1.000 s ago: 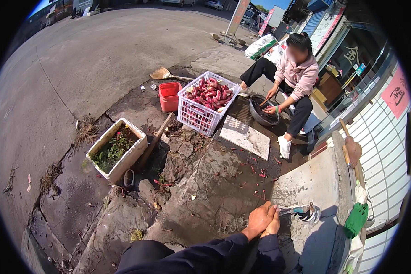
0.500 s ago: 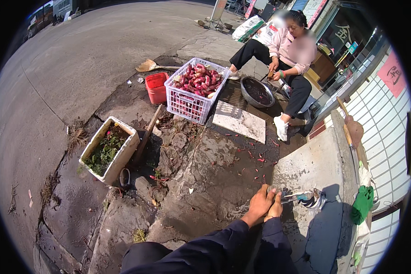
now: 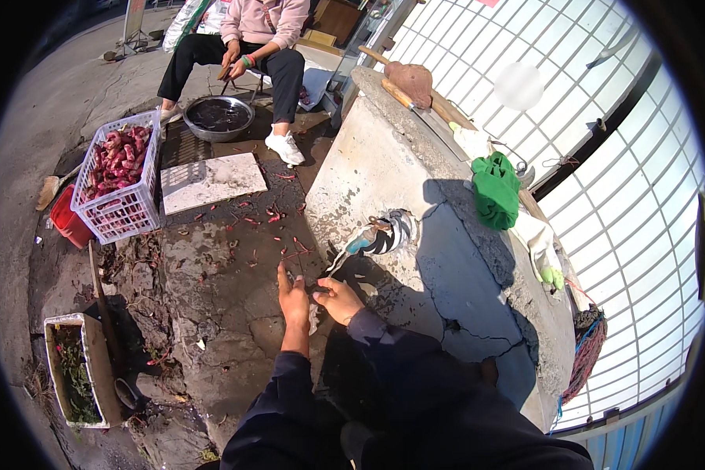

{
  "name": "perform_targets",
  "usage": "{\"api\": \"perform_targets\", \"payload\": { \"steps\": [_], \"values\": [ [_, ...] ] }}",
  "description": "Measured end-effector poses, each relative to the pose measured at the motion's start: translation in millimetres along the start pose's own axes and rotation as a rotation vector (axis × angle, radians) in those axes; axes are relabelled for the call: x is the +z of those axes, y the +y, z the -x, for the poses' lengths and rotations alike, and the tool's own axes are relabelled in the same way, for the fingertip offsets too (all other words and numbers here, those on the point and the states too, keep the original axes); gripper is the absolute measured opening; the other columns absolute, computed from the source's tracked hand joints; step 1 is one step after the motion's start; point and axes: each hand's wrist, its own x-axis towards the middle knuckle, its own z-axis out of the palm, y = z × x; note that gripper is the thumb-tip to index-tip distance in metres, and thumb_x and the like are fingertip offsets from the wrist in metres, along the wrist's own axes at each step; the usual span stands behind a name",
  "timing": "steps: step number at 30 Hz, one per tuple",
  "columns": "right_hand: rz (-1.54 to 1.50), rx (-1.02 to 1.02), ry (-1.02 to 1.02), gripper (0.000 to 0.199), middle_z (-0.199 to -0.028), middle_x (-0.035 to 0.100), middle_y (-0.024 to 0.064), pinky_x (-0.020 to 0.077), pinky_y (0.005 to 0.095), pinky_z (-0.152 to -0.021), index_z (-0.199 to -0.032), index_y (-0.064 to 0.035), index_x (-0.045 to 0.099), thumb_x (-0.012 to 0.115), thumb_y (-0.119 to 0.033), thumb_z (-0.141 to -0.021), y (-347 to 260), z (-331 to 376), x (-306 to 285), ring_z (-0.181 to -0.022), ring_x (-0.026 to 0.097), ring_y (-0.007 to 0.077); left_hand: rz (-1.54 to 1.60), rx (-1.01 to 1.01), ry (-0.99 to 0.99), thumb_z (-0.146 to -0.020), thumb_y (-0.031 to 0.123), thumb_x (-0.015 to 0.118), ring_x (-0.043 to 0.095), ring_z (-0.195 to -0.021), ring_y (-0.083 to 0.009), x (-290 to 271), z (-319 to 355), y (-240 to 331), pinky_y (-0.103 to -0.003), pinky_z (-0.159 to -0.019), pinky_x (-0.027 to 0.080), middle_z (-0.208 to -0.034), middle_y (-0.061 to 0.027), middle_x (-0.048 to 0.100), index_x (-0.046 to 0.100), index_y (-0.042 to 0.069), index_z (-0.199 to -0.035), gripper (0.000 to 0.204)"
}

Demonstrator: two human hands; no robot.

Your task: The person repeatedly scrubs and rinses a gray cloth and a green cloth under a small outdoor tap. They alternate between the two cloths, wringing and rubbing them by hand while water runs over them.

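My left hand (image 3: 293, 301) is raised over the wet ground, its fingers stretched up and nothing visible in it. Close by on its right, my right hand (image 3: 339, 301) has its fingers loosely bent toward the left hand, with a gap between the two. It appears to hold nothing. Just beyond the hands, a bundle of teal and black-and-white striped material (image 3: 381, 236) sticks out of the low concrete wall (image 3: 368, 176). A pale strand, perhaps running water, reaches from it toward my right hand; glare blurs it.
A seated person in a pink top (image 3: 270, 19) holds something brown over a metal basin (image 3: 219, 117) of dark liquid. Left are a white crate (image 3: 121, 215) of red-purple roots, a red bucket (image 3: 70, 219) and a foam planter (image 3: 106, 368). A green cloth (image 3: 495, 190) lies on the wall.
My hands were pressed together and have come apart. The view has swung right, so the crate and the seated person now appear farther left.
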Motion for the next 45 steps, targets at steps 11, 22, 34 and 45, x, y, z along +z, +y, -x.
{"api": "perform_targets", "payload": {
  "steps": [11,22,34,45],
  "values": [
    [0.211,-0.471,0.361,0.018,-0.083,0.069,0.0037,0.0503,0.0239,-0.072,-0.106,0.0017,0.072,0.065,-0.013,-0.098,-171.9,131.9,-233.9,-0.078,0.064,0.0085,0.235,-0.081,0.028,-0.107,0.034,0.042,0.027,-0.155,-0.0292,-60.3,-30.0,63.3,-0.063,-0.121,0.006,-0.165,-0.0144,0.034,0.042,0.018,-0.157,0.053],
    [0.973,-0.048,0.696,0.06,-0.121,0.069,0.0263,0.0494,0.0426,-0.101,-0.136,-0.0026,0.061,0.068,-0.039,-0.088,-146.8,79.2,-348.9,-0.115,0.066,0.0381,0.215,-0.004,0.161,-0.102,0.031,0.056,0.057,-0.118,-0.0118,-72.3,-20.5,115.2,-0.042,-0.095,0.032,-0.116,0.0045,0.069,0.069,0.025,-0.125,0.028],
    [-0.211,-0.929,0.872,0.025,-0.101,0.069,0.0045,0.0491,0.0245,-0.082,-0.119,0.0015,0.064,0.056,-0.016,-0.103,-248.1,116.6,-327.7,-0.092,0.063,0.0108,0.229,0.321,-0.069,-0.105,0.015,0.057,0.062,-0.105,-0.0108,-18.2,31.2,169.4,-0.025,-0.088,0.044,-0.114,0.0005,0.068,0.067,0.009,-0.121,0.02],
    [-0.644,-0.662,0.27,0.027,-0.105,0.068,0.0034,0.0518,0.0235,-0.075,-0.121,-0.0019,0.066,0.05,-0.021,-0.108,-220.9,102.6,-99.6,-0.087,0.063,0.0085,0.237,0.504,-0.345,-0.104,0.043,0.058,0.058,-0.122,-0.0217,-4.3,74.8,207.2,-0.036,-0.106,0.043,-0.138,-0.0116,0.059,0.054,0.003,-0.141,0.055]
  ]
}}
